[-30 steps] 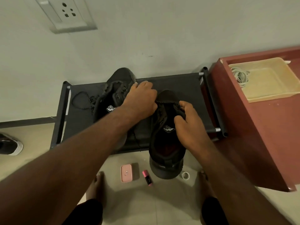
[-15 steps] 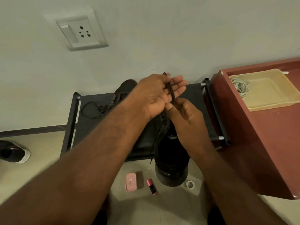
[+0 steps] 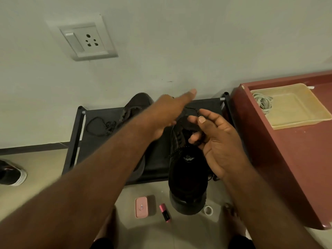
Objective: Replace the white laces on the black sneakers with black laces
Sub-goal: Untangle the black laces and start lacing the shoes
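Observation:
A black sneaker [image 3: 188, 177] lies on the black rack [image 3: 79, 133] with its heel hanging over the front edge. My right hand [image 3: 217, 141] is above its tongue and pinches a black lace [image 3: 193, 109] between thumb and fingers. The lace arcs left to my left hand [image 3: 168, 112], which grips its other end with lower fingers curled and one finger pointing at the wall. The second black sneaker [image 3: 136, 106] stands behind my left arm, mostly hidden. Another loose black lace [image 3: 97, 124] lies at the rack's left. White laces [image 3: 262, 103] sit coiled in a beige tray [image 3: 305, 121].
The tray rests on a red cabinet [image 3: 287, 168] right of the rack. On the floor in front lie a pink case [image 3: 142, 207], a pink tube [image 3: 165, 212] and a white ring [image 3: 208, 210]. Another shoe [image 3: 12, 174] sits far left. A wall socket [image 3: 88, 41] is above.
My hands, joined around the lace high above the shoe half a second ago, have come apart. The left one stretches toward the wall and the right one has dropped over the tongue.

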`<state>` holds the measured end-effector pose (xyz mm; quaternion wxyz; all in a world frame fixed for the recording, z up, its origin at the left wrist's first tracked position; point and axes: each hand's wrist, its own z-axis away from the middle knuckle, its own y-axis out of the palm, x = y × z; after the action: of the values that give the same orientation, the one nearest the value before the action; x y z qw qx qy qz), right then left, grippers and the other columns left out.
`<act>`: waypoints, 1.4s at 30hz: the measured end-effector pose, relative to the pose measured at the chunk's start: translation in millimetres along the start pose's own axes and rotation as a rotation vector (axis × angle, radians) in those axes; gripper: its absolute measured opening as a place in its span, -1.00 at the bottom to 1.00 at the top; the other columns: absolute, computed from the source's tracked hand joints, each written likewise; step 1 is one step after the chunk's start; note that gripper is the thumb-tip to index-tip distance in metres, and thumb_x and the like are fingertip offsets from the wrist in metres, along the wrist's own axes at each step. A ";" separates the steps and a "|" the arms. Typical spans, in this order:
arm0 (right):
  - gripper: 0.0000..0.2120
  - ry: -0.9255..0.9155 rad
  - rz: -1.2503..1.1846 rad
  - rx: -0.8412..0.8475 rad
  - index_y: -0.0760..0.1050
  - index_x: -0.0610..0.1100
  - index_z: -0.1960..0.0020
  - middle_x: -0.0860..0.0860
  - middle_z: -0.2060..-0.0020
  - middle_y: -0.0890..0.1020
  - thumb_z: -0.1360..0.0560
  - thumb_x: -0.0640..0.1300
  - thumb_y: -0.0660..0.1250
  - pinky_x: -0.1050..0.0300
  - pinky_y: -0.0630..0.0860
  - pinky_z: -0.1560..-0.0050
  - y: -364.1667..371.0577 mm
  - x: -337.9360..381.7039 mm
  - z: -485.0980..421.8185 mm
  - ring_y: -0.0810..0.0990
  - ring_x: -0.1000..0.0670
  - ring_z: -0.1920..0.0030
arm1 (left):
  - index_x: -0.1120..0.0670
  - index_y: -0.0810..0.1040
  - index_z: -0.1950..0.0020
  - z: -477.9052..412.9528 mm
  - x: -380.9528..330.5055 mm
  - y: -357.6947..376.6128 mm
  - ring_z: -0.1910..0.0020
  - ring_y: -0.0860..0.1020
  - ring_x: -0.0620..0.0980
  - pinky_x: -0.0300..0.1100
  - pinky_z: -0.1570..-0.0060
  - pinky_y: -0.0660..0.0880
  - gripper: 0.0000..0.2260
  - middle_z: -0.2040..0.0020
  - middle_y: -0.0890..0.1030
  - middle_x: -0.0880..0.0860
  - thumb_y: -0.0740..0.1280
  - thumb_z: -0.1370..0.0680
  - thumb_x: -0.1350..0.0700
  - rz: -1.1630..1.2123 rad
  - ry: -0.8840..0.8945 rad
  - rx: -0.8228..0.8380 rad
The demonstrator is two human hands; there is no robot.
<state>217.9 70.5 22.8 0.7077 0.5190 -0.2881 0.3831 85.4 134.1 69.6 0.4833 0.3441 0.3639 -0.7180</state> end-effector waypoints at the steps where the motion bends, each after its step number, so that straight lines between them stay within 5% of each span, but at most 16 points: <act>1: -0.77 0.016 -0.079 -0.028 0.46 -0.20 -0.26 -0.10 0.08 0.72 -0.61 -0.29 0.27 0.15 0.60 0.26 -0.2 0.5 -1.4 0.61 0.02 0.36 | 0.06 0.58 -0.18 9.5 6.0 3.6 -0.11 0.58 -0.01 0.03 -0.25 0.50 -0.56 0.03 0.62 -0.01 0.30 -0.54 -0.26 -0.081 0.043 0.076; 4: -0.81 0.013 -0.246 -0.128 0.43 -0.19 -0.21 -0.13 0.13 0.72 -0.62 -0.34 0.24 0.13 0.65 0.21 -6.5 4.1 -5.8 0.72 -0.05 0.18 | 0.12 0.66 -0.09 28.5 23.3 6.1 -0.08 0.64 0.01 -0.07 -0.21 0.54 -0.70 0.00 0.70 0.08 0.39 -0.54 -0.09 -0.252 0.146 0.295; 9: -0.91 -0.008 -0.256 -0.195 0.41 -0.17 -0.11 -0.20 0.07 0.66 -0.67 -0.31 0.17 -0.01 0.69 0.05 -11.7 3.5 -7.4 0.74 -0.16 0.03 | 0.17 0.68 0.03 33.3 35.8 4.6 0.20 0.66 -0.06 -0.32 0.09 0.56 -0.91 0.21 0.70 0.06 0.41 -0.55 0.16 -0.391 0.288 0.169; 12: -0.90 -0.038 -0.039 -0.186 0.41 -0.14 -0.17 -0.17 -0.08 0.66 -0.69 -0.17 0.17 -0.03 0.63 -0.14 -8.0 0.7 -6.1 0.72 -0.11 -0.05 | 0.19 0.61 0.01 28.2 32.5 2.9 0.28 0.61 -0.08 -0.23 0.19 0.58 -0.91 0.24 0.64 0.08 0.33 -0.61 0.19 0.025 0.189 0.063; 16: -0.61 -0.136 0.506 -0.143 0.42 -0.02 -0.35 0.06 -0.12 0.66 -0.60 0.14 0.27 0.05 0.57 -0.20 -0.3 -4.8 3.6 0.69 0.10 -0.08 | 0.19 0.51 0.00 15.2 22.8 6.8 0.33 0.60 -0.08 -0.22 0.27 0.62 -0.89 0.24 0.56 0.08 0.23 -0.66 0.20 0.648 0.072 -0.119; 21: -0.85 -0.264 0.880 0.166 0.57 -0.02 -0.18 0.11 0.14 0.71 -0.63 -0.14 0.31 0.36 0.54 0.06 0.7 -8.6 7.3 0.68 0.18 0.09 | 0.25 0.44 -0.05 10.2 8.7 19.5 0.39 0.64 -0.05 -0.18 0.29 0.64 -0.84 0.27 0.60 0.12 0.13 -0.70 0.20 0.846 0.079 -0.187; 24: -0.80 -0.328 0.916 0.116 0.62 -0.05 -0.10 0.03 0.30 0.67 -0.68 -0.15 0.20 0.35 0.50 0.19 -3.0 -9.0 4.6 0.64 0.10 0.25 | 0.24 0.43 -0.12 4.6 5.8 18.6 0.26 0.67 0.00 -0.17 0.21 0.65 -0.83 0.15 0.61 0.14 0.11 -0.70 0.16 0.738 0.137 -0.220; 27: -0.76 -0.300 0.723 -0.069 0.58 -0.01 -0.05 -0.03 0.35 0.64 -0.71 -0.09 0.13 0.19 0.58 0.16 -7.0 -5.9 0.9 0.65 0.01 0.28 | 0.10 0.44 -0.17 -2.6 15.7 12.4 0.02 0.65 -0.01 -0.17 0.05 0.62 -0.87 0.00 0.63 0.05 0.18 -0.68 0.09 0.159 0.230 -0.306; 30: -0.70 -0.143 0.397 -0.272 0.48 -0.10 0.12 0.01 0.49 0.49 -0.71 -0.09 0.09 0.17 0.55 0.30 -11.1 -2.3 -2.6 0.54 0.00 0.41 | 0.03 0.47 -0.15 6.8 51.6 13.2 0.04 0.54 -0.12 -0.37 0.10 0.46 -0.83 -0.01 0.56 -0.06 0.33 -0.60 0.03 -0.244 0.240 -0.324; 36: -0.66 0.001 0.251 -0.334 0.31 -0.10 0.34 -0.06 0.54 0.37 -0.61 -0.13 0.06 0.25 0.44 0.50 -9.4 -11.0 -0.6 0.41 -0.06 0.49 | -0.03 0.36 -0.42 31.2 115.7 33.5 -0.12 0.44 -0.17 -0.36 0.06 0.38 -0.40 -0.24 0.45 -0.09 0.41 -0.47 -0.22 -0.288 0.034 -0.194; 42: -0.69 -0.032 0.619 -0.184 0.61 -0.04 0.15 0.14 0.42 0.49 -0.64 -0.19 0.16 0.27 0.44 0.33 -10.6 -18.0 -2.7 0.48 0.18 0.38 | -0.16 0.22 -0.48 45.0 136.9 43.6 -0.21 0.45 -0.19 -0.41 -0.05 0.39 -0.32 -0.28 0.43 -0.14 0.47 -0.44 -0.10 -0.233 0.125 -0.143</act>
<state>217.2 66.9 2.1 0.5970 0.3465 -0.4767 0.5444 79.7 23.1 -32.1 0.3965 0.3084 0.4811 -0.7185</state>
